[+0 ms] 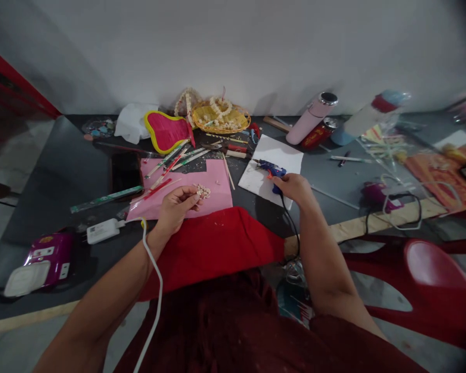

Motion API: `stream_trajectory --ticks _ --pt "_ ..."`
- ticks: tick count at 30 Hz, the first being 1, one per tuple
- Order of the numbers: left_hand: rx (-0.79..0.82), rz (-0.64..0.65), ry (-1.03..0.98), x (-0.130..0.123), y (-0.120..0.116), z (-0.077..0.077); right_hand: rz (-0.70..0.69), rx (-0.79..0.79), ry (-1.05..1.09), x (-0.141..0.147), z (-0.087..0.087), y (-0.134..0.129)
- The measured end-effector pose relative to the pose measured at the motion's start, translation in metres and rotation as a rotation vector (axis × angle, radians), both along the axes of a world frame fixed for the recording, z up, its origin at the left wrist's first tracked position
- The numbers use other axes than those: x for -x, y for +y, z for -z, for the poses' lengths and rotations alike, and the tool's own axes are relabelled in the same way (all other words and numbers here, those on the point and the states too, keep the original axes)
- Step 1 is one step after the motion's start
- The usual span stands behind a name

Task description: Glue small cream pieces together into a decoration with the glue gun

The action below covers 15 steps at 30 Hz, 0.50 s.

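Observation:
My left hand (pixel 178 204) pinches a small cluster of pale bits (pixel 203 191), like seeds or tiny shells, above a pink sheet (pixel 217 184). In my right hand (pixel 293 186) is a blue glue gun (pixel 271 170) with an orange trigger, its nozzle pointing left over a white sheet (pixel 256 182). The gun's black cord drops toward the table edge. Red cloth (pixel 221 243) lies between my arms at the near edge. Pliers (pixel 217 147) and several wrapped chopsticks (pixel 166 160) lie just beyond the pink sheet.
At the back stand a yellow basket (pixel 202 124) of pale pieces, a pink heart-shaped piece (pixel 169 132), a pink flask (pixel 312 118) and a red can (pixel 319 133). A phone (pixel 126 173), white charger (pixel 103 230) and purple socket box (pixel 48 259) lie left. A red chair (pixel 419 290) stands right.

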<state>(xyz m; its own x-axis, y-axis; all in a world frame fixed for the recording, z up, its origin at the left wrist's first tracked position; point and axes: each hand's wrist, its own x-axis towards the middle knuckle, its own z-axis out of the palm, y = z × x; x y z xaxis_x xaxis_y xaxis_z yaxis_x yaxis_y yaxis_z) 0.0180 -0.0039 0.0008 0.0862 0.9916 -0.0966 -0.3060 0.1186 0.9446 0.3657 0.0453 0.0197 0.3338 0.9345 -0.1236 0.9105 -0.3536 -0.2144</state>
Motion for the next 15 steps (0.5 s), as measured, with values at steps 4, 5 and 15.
stream_trajectory --ticks 4,5,15 --pt "-0.001 0.005 -0.007 0.001 0.0 0.001 0.166 -0.158 0.41 -0.007 0.004 -0.006" --pt "0.0 0.008 -0.006 0.001 0.0 0.001 0.211 -0.222 0.555 -0.008 0.004 -0.008" --pt "-0.025 -0.012 -0.035 0.003 0.002 0.001 0.093 -0.317 1.6 0.054 -0.04 -0.026"
